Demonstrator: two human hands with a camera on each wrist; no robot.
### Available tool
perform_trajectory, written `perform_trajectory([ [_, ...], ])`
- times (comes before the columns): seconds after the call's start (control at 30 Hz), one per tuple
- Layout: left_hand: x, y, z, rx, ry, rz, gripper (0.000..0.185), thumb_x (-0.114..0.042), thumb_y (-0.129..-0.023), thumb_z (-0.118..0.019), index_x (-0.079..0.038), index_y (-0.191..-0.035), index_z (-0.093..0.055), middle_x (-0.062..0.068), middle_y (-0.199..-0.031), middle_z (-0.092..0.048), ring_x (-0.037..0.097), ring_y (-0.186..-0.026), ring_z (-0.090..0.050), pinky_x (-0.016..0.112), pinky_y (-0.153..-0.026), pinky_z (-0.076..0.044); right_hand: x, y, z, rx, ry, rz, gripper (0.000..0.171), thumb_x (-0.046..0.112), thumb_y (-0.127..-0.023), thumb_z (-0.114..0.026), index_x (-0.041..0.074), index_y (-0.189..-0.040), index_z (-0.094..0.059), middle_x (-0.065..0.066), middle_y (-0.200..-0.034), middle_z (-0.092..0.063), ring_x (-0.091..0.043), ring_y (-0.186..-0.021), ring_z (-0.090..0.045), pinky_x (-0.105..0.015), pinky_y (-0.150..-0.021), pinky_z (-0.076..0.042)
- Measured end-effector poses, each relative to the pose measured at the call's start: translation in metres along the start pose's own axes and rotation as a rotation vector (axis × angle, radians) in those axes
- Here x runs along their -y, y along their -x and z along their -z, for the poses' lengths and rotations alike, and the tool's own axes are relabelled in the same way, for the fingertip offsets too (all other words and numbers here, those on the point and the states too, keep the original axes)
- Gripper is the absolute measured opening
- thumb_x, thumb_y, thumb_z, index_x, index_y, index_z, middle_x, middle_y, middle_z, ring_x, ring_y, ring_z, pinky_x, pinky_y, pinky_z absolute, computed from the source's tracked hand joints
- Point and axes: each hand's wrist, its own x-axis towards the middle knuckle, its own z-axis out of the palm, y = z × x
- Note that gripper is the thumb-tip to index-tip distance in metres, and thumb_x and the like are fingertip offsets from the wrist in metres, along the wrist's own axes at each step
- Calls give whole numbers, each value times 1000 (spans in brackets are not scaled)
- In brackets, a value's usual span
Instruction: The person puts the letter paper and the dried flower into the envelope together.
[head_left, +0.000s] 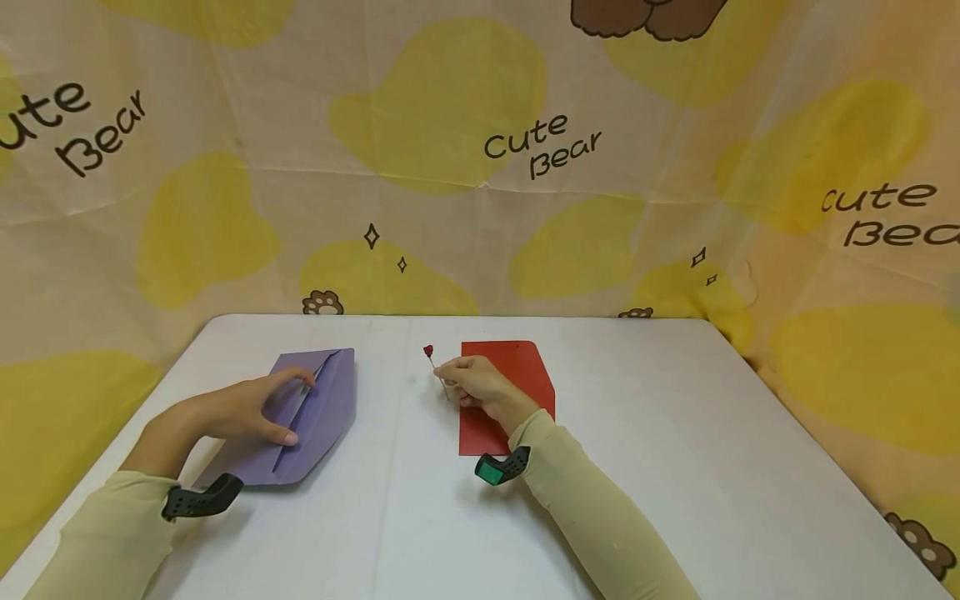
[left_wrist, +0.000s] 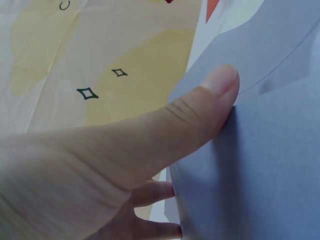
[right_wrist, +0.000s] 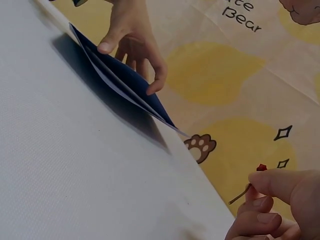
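Note:
In the head view my left hand (head_left: pixel 238 407) grips a purple envelope (head_left: pixel 327 427) at the left, thumb and fingers spread along the pocket's edge. The pocket gapes a little, seen in the right wrist view, where the envelope (right_wrist: pixel 112 82) looks dark blue and tilts up from the table. My thumb (left_wrist: pixel 222 82) presses on its edge in the left wrist view. Between thumb and fingertips my right hand (head_left: pixel 480 385) pinches a thin stem with a small red flower (head_left: pixel 428 351) on top. That hand is above a red envelope (head_left: pixel 521 362), partly covering it.
The white table (head_left: pixel 645 467) carries both envelopes. Behind it hangs a yellow patterned cloth (head_left: pixel 450 233) with printed words. Black bands (head_left: pixel 202 497) circle both wrists over light sleeves.

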Motion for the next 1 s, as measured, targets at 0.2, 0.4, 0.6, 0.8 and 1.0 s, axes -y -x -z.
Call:
perform_trajectory([
  [0.2,-1,1,0,-2,-3,2,79,-51,-77,-83,-21,-137,-41,29,-135,-52,39,-113,-56,59,-94,-46,0,1,-3,25,-31,11,27,20,-98,-65,-3,-113,-67,3,-63,-42,-11,-57,-35,-22,-54,-31],
  [0.4,-2,1,-1,4,-5,6,79,-51,-77,-83,-21,-137,-41,29,-136,-51,39,-113,-56,60,-93,-46,-1,1,-6,21,-31,12,29,20,-98,-65,-3,-115,-67,3,-67,-47,-11,-57,-36,-22,-55,-32],
  [0.6,0,1,-1,4,-5,7,78,-50,-77,-83,-21,-137,-41,29,-137,-51,39,-113,-56,60,-94,-46,0,3,-11,10,-35,21,30,19,-98,-65,-4,-117,-67,3,-69,-49,-10,-56,-35,-21,-54,-30],
  [0.8,1,0,-1,0,-8,2,78,-51,-77,-83,-21,-137,-42,28,-138,-50,39,-114,-56,61,-94,-46,3,7,-19,7,-29,8,26,20,-97,-67,-3,-109,-68,3,-69,-49,-10,-57,-35,-21,-56,-31],
  [1.0,1,-1,0,-7,-8,-7,78,-51,-77,-83,-21,-136,-42,29,-136,-51,38,-113,-56,59,-94,-46,2,7,-29,12,-40,17,22,20,-96,-68,-1,-102,-68,3,-66,-47,-10,-55,-35,-21,-53,-30],
])
